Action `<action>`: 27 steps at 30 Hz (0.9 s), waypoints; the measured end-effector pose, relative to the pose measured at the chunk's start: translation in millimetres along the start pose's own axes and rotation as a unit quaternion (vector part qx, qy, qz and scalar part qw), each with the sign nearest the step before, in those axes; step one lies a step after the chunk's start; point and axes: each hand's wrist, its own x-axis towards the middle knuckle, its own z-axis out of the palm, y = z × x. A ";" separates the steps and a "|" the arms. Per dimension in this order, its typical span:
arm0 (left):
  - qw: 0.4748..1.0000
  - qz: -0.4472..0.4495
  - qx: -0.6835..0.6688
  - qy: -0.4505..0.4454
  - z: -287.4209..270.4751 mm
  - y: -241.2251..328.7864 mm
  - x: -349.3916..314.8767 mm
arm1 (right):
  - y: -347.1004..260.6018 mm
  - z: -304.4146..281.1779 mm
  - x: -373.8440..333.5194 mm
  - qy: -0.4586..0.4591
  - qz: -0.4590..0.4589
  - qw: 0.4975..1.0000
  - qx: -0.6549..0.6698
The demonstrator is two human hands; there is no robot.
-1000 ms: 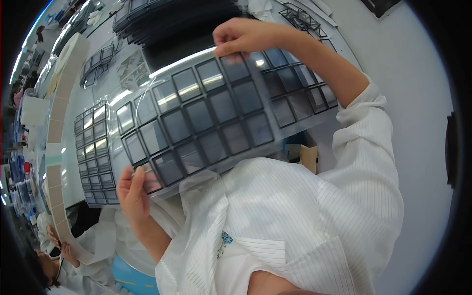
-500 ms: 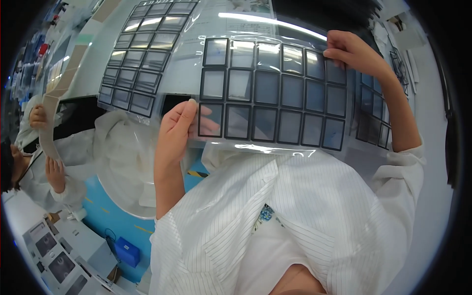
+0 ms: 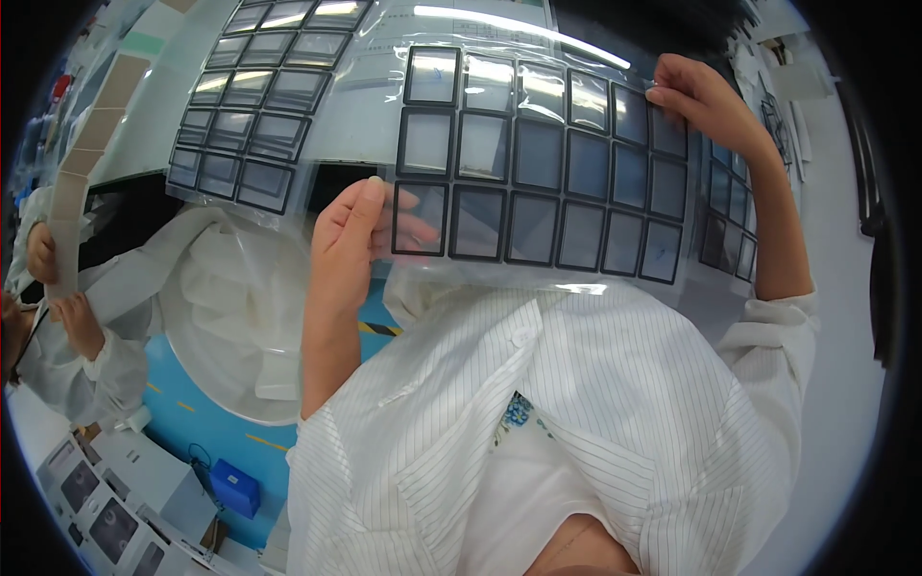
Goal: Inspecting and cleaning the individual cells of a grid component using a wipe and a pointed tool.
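A clear plastic sheet (image 3: 538,278) bearing rows of black-framed rectangular panels (image 3: 534,228) is held up in front of my chest. My left hand (image 3: 353,240) grips its left edge, thumb on the near face and fingers showing through the film behind. At the far right corner my right hand (image 3: 687,96) pinches the sheet between thumb and fingers. The sheet is tilted, and a ceiling light reflects along its far edge. A similar sheet of framed panels (image 3: 252,130) lies to the left on the table, and part of another (image 3: 728,206) shows at the right.
A co-worker's hands (image 3: 62,288) hold a long beige strip (image 3: 82,173) at the left. A big round tub (image 3: 226,317) lined with clear film stands below the table. On the blue floor is a blue box (image 3: 235,488), close to white equipment (image 3: 144,470).
The view has shifted slightly, so the table and the left sheet sit further left and up. Both my hands keep their hold on the sheet, whose left side appears slightly higher.
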 end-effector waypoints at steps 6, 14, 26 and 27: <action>0.999 -0.005 -0.039 -0.014 -5.2 -9.6 0.1 | -44.0 20.7 17.3 0.180 -0.276 0.918 -0.219; 0.980 -0.028 -0.197 -0.019 -9.0 -20.7 15.9 | -115.3 62.6 112.8 0.061 -0.326 0.939 -0.087; 0.978 -0.044 -0.200 -0.035 -9.3 -20.7 15.8 | -149.4 76.4 144.7 -0.015 -0.261 0.964 -0.046; 0.977 -0.038 -0.202 -0.047 -9.2 -21.4 16.5 | -146.9 76.9 147.5 -0.015 -0.282 0.957 -0.061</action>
